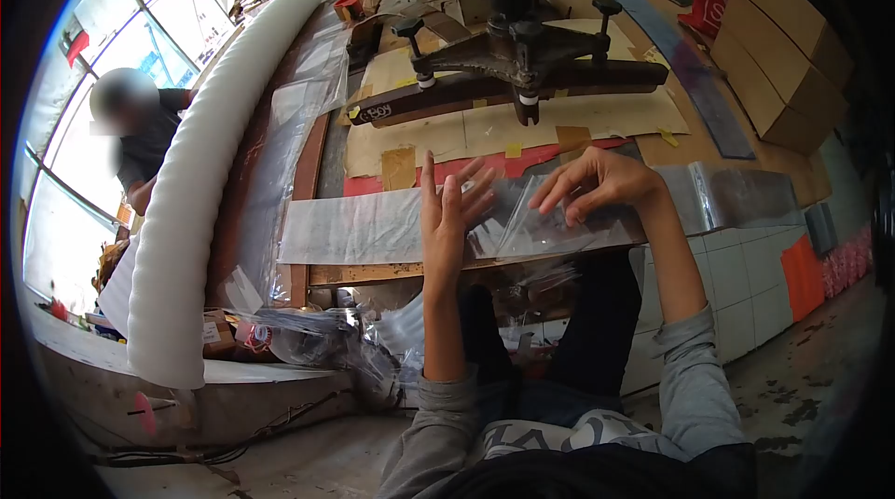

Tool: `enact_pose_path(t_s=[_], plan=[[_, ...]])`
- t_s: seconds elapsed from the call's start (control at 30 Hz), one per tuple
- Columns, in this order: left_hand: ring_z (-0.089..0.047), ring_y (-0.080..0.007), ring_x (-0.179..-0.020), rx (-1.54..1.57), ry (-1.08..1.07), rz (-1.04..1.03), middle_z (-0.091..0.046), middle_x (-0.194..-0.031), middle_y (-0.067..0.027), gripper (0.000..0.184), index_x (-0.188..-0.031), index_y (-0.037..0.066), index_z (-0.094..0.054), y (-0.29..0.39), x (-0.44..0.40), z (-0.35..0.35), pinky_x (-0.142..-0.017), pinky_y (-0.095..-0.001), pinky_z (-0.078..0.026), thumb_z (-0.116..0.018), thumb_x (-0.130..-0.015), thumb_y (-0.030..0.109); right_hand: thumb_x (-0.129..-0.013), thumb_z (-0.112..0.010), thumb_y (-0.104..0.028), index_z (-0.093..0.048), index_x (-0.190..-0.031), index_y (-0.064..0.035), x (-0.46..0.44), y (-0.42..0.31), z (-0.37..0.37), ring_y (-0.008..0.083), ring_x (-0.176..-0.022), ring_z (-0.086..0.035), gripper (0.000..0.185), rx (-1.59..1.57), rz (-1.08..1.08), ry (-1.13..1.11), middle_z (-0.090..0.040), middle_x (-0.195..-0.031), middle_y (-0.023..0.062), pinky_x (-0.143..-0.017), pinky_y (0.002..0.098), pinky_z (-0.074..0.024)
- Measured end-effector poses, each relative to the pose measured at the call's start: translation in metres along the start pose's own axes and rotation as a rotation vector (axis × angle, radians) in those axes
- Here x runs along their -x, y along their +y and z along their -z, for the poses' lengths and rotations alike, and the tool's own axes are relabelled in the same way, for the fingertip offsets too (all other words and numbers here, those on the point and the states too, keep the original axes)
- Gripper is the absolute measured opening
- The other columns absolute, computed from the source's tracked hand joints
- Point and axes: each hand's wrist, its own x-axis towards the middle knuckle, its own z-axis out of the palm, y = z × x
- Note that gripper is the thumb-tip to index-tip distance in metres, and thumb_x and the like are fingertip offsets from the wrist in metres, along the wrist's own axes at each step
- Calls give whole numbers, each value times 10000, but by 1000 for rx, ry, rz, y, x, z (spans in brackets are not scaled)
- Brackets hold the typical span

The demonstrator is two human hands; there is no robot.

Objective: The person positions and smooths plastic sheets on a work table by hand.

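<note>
My left hand (452,205) is raised over the worktable's front edge, its fingers stretched out and spread, slightly smeared by motion. My right hand (606,184) hovers to its right with bent fingers, thumb and fingertips apart, and I see nothing between them. Beneath both hands, a long strip of clear plastic film (559,231) lies along the near edge, creased and shiny. On the left the strip looks whitish and wrinkled (354,229). Whether the right fingertips touch the film, I cannot tell.
A black metal press head (522,66) stands over a tan board (438,140). At left lies a long white foam roll (200,182); beyond it is another person (149,140). Cardboard boxes (778,52) stand at right. Crumpled plastic (326,336) sits below the table edge.
</note>
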Motion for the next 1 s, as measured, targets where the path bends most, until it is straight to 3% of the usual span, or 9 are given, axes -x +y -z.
enact_pose_path(t_s=[0.07,0.2,0.5,0.73,0.77,0.8,0.9,1.0], plan=[[-481,-373,-1185,74,-59,-2,-447,-1286,-293,802,-1440,45,-133,1,2,2,-1002,-443,-379,-230,-901,632,-736,-713,-94,-673,-1044,-43,1,1,0,204,-1075,-575,315,98,104,-112,-609,-1162,146,-914,294,-438],[-464,-372,-1204,307,-264,0,-452,-1285,-290,833,-1353,-75,-311,-1,-1,19,-985,-412,-395,-181,-906,616,-704,-728,-58,-663,-1048,-17,-2,1,-2,252,-1113,-558,353,83,30,-184,-596,-1166,183,-964,308,-404],[-527,-329,-1148,172,-185,16,-514,-1235,-265,580,-1313,-87,-384,1,2,16,-942,-366,-424,-295,-953,360,-737,-718,-84,-648,-1078,-18,-4,1,-3,234,-1126,-549,355,87,6,-286,-561,-1221,181,-946,294,-412],[-539,-314,-1133,111,-180,-1,-521,-1222,-269,519,-1296,-111,-388,7,5,12,-954,-365,-416,-416,-922,249,-765,-704,-122,-663,-1057,-27,0,3,1,214,-1092,-563,310,79,52,-310,-575,-1211,163,-910,276,-431],[-540,-319,-1131,91,-189,-33,-527,-1213,-271,536,-1294,-113,-390,7,6,12,-965,-372,-407,-433,-914,262,-769,-702,-126,-666,-1051,-26,4,0,4,213,-1077,-570,301,75,61,-278,-581,-1202,160,-904,275,-436],[-541,-324,-1128,73,-203,-70,-533,-1204,-273,554,-1292,-116,-391,8,5,12,-975,-380,-399,-451,-906,276,-795,-678,-115,-652,-1067,-2,13,-7,8,215,-1054,-588,296,213,192,-109,-606,-1156,167,-900,301,-442],[-537,-369,-1121,-13,-632,-171,-544,-1163,-302,770,-1265,-152,-398,13,13,39,-996,-425,-375,-414,-895,523,-849,-630,-181,-646,-1082,-16,51,-40,5,179,-976,-599,287,95,337,620,-649,-1069,113,-834,271,-467],[-528,-412,-1114,222,-1045,-358,-543,-1131,-335,1067,-1235,-187,-404,21,8,41,-989,-460,-371,-270,-793,775,-873,-600,-201,-631,-1098,-10,86,-56,8,150,-952,-602,296,291,341,939,-660,-1025,91,-813,266,-473]])
